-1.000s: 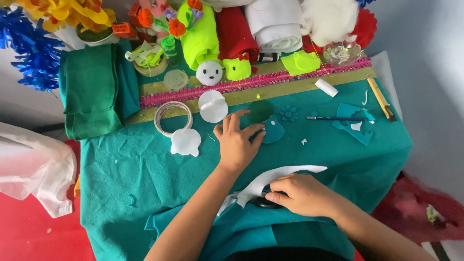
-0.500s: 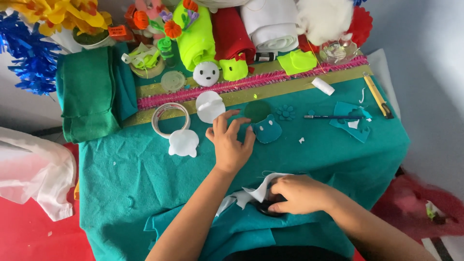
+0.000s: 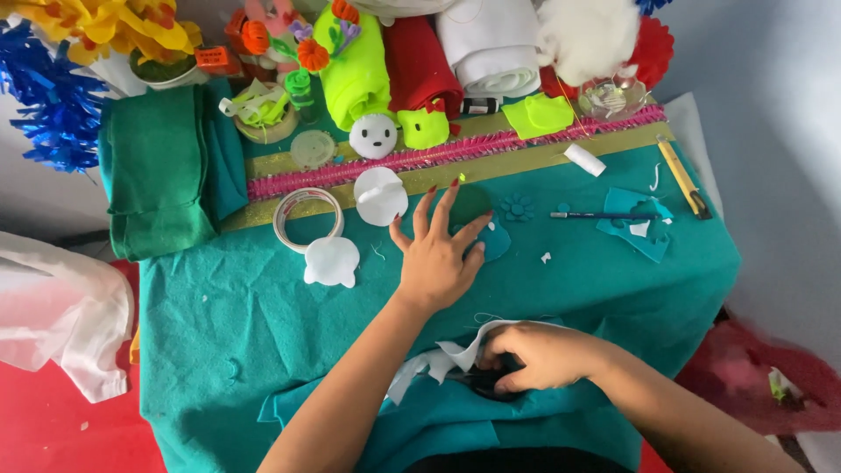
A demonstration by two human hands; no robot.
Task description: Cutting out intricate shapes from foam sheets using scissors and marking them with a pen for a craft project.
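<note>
My left hand (image 3: 438, 254) lies flat with fingers spread on the teal cloth (image 3: 263, 333), its fingertips over a dark green felt circle (image 3: 473, 203) and a teal felt piece (image 3: 497, 241). A white felt circle (image 3: 380, 194) sits just left of the fingers. My right hand (image 3: 539, 355) is near the table's front edge, fingers curled around a dark object, likely scissors (image 3: 482, 383), mostly hidden, beside a scrap of white felt (image 3: 438, 361).
A tape ring (image 3: 307, 217) and a white felt shape (image 3: 332, 261) lie to the left. A pink fringe strip (image 3: 455, 153), felt rolls (image 3: 420, 61), a pen (image 3: 600, 215), a yellow cutter (image 3: 683, 178), teal scraps (image 3: 635, 223) and folded green cloth (image 3: 158, 166) surround the work area.
My left hand has opened its fingers wider and reached slightly farther up over the green circle. My right hand has closed more over the dark object, bunching the white felt.
</note>
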